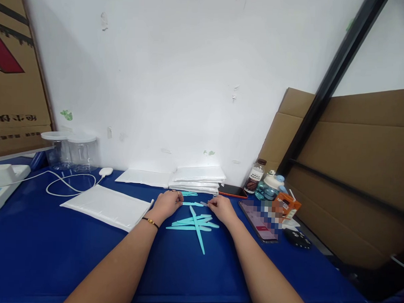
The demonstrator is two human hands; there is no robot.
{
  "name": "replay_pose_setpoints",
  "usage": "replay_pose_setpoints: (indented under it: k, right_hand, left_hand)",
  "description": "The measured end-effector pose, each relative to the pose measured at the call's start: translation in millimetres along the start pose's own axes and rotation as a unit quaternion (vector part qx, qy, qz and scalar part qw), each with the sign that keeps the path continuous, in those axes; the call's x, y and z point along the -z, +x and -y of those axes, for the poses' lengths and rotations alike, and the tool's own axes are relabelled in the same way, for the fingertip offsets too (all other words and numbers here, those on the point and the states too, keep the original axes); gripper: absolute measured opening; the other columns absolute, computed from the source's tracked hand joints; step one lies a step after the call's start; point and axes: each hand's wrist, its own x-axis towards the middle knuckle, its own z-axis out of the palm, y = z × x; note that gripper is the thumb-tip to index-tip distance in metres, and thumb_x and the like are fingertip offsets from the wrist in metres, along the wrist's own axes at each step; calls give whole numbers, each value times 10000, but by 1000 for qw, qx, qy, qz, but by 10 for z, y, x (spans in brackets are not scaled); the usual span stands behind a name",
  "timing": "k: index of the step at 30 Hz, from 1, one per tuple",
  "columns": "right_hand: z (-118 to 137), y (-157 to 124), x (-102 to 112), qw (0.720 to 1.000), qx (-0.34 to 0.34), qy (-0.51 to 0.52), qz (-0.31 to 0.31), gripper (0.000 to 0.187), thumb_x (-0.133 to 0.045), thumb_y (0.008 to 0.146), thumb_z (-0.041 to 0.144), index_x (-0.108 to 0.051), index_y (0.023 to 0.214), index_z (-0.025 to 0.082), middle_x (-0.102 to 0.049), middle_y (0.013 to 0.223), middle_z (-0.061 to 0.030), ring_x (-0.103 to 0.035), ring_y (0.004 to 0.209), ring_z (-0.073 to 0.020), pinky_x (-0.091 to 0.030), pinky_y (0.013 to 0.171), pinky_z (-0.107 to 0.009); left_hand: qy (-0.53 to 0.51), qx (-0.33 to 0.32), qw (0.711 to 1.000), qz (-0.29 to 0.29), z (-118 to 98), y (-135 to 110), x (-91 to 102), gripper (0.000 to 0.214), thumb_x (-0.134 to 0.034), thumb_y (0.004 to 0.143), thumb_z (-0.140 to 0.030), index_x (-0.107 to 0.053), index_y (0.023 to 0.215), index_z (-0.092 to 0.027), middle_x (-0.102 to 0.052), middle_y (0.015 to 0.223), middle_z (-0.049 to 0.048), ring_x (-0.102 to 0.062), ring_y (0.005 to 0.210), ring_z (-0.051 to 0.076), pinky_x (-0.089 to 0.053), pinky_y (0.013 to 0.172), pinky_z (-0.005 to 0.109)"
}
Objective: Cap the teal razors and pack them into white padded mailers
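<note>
Both my forearms reach over a blue table [50, 252]. My left hand [169, 202] is curled, fingers closed, and pinches one end of a thin turquoise plastic stick [193, 204]. My right hand [220, 207] is also closed in a pinch at the stick's other end, on a small grey tip. Just below my hands lies a loose pile of several turquoise sticks [195, 223], one pointing toward me. Another turquoise piece [189, 194] lies just beyond my left hand. A gold bracelet sits on my left wrist.
White padded envelopes: one flat [107, 206] at left, a stack [197, 178] behind. A phone [233, 191], a second phone [261, 220], a bottle [254, 176], a drink carton [286, 204] on the right. Clear jars [71, 151], a white cable [70, 181], cardboard boxes on both sides.
</note>
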Motion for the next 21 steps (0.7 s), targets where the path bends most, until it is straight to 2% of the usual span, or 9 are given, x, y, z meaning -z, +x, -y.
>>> replay_pose_setpoints:
  k: [4, 7, 11, 21]
  right_hand:
    - [23, -16, 14, 1000, 8, 16, 3, 205, -612, 755, 268, -725, 914, 206, -645, 845, -57, -597, 755, -175, -445, 703, -254]
    - [20, -10, -3, 1000, 21, 21, 7, 158, -593, 761, 232, -726, 846, 231, -639, 846, -41, -585, 759, -166, -435, 706, -249]
    - [-11, 7, -29, 999, -3, 35, 4, 122, -606, 721, 186, -713, 776, 210, -644, 799, -25, -580, 708, -146, -423, 658, -231]
    - [-36, 14, -45, 992, -59, 103, 35, 92, -647, 666, 234, -699, 710, 172, -665, 649, -9, -577, 593, -127, -387, 535, -198]
  left_hand:
    - [0, 3, 1000, 3, -7, -5, 13, 133, -517, 781, -259, -628, 853, -254, -645, 901, 9, -583, 848, 168, -396, 700, 247]
    - [1, 6, 1000, 3, -3, -8, 22, 131, -512, 782, -244, -634, 828, -244, -648, 886, 13, -585, 847, 168, -396, 709, 248]
    - [-4, 11, 1000, 3, 15, -16, 35, 137, -506, 779, -239, -640, 810, -245, -655, 863, 10, -588, 827, 166, -400, 708, 246]
    - [-43, -11, 999, 16, 103, 38, -48, 138, -507, 776, -261, -639, 806, -235, -663, 830, -4, -594, 765, 136, -390, 603, 198]
